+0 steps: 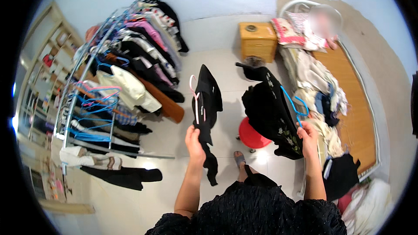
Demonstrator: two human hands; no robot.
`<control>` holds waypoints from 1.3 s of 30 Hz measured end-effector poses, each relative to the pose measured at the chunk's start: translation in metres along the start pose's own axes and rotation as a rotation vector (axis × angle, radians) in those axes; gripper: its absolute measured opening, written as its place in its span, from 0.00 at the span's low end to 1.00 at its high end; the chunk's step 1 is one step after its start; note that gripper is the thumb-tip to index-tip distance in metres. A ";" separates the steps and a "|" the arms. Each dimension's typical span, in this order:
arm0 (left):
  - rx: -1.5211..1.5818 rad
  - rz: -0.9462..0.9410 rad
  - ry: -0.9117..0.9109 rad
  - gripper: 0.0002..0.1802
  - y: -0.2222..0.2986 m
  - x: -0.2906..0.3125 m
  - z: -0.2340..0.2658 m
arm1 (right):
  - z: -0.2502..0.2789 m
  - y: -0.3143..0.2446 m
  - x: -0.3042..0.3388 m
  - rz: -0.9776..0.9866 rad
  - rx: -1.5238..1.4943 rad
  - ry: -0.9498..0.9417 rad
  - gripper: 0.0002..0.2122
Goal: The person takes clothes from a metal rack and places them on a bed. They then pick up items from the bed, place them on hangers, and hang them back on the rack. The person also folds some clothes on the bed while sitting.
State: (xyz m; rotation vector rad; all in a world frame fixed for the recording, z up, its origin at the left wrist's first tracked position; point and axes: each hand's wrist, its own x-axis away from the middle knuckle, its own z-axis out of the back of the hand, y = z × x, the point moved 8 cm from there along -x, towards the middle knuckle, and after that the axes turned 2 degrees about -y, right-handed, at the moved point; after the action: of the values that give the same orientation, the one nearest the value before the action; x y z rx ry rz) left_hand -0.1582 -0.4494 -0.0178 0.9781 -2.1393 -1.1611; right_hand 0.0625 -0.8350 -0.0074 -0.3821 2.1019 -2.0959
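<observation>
My left hand (194, 146) is closed on a black garment (211, 98) that hangs at an angle on a pink hanger (196, 100). A narrow strip of dark cloth trails below that hand. To the right, my right hand (308, 138) grips a blue hanger (292, 100) near its hook. From this hanger spreads a black top (265, 111) with pale embroidered flowers and green leaves. The two garments are held apart over the floor. Just behind the embroidered top is a red stool (252, 134), partly covered by it.
At left stands a metal clothes rack (89, 67) packed with garments and several blue hangers (93, 135). A wooden nightstand (257, 43) stands by the far wall. Clothes (311, 72) are heaped along the bed (357, 117) at right. A blurred patch covers part of the bed's head.
</observation>
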 end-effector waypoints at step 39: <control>0.023 -0.482 0.393 0.10 0.287 -0.429 0.201 | -0.582 -0.107 -0.143 0.137 0.301 -0.551 0.09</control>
State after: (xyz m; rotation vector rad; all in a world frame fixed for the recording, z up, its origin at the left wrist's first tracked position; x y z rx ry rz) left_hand -0.1404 0.0942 0.0870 1.6414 -1.6537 -1.0390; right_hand 0.0435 -0.2352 0.0967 -0.6603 1.4402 -1.9044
